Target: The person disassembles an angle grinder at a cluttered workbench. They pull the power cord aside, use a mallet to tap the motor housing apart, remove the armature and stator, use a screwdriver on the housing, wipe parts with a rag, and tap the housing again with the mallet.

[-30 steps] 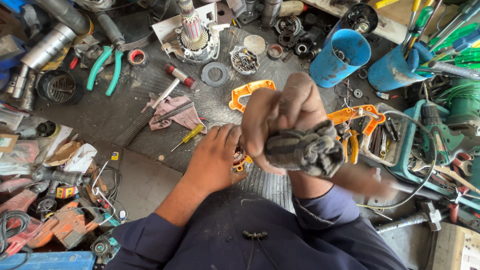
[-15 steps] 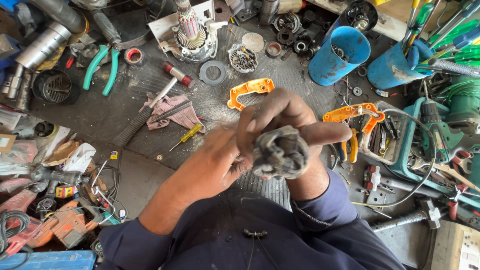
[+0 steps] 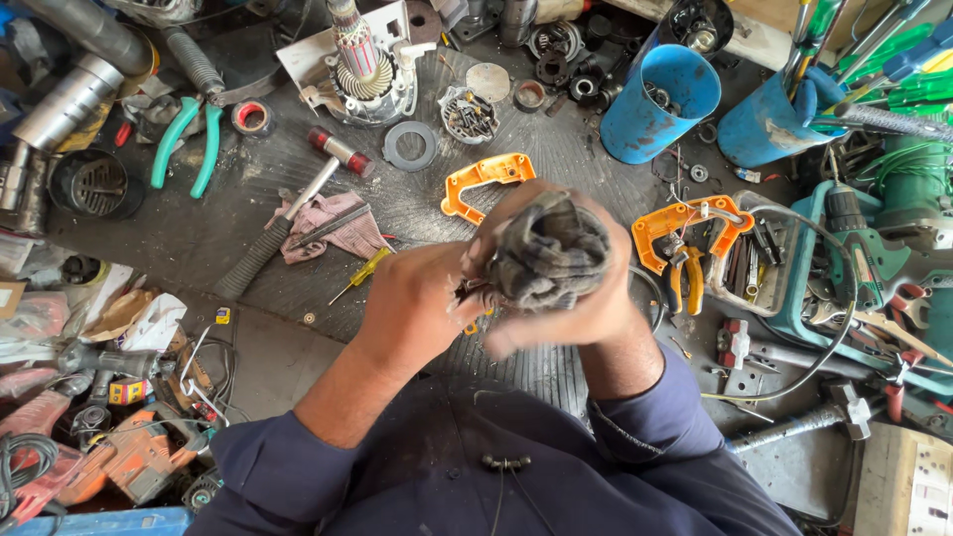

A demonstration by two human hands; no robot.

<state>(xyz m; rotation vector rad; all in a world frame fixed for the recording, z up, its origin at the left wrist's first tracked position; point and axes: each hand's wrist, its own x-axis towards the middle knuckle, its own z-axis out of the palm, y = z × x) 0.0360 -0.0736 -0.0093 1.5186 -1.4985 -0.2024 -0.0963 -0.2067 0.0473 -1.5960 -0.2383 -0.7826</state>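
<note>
A dirty grey rag (image 3: 548,253) is bunched in my right hand (image 3: 586,308), held up close above the round metal work surface (image 3: 417,199). The rag wraps around something I cannot see. My left hand (image 3: 417,308) grips a small dark part at the rag's left edge; the part is mostly hidden by my fingers. Both hands touch each other at the middle of the view. An orange plastic handle (image 3: 481,179) lies just beyond them.
A hammer (image 3: 293,223) on a pink cloth, a yellow screwdriver (image 3: 359,275), green pliers (image 3: 184,139), a motor armature (image 3: 357,60), two blue cups (image 3: 660,104), orange clamps (image 3: 685,223) and green power tools (image 3: 874,248) crowd the bench. Orange tools (image 3: 129,457) lie lower left.
The rag has come over the metal part that showed bare half a second ago. My right hand has turned around it, and my left hand has stayed at its left side.
</note>
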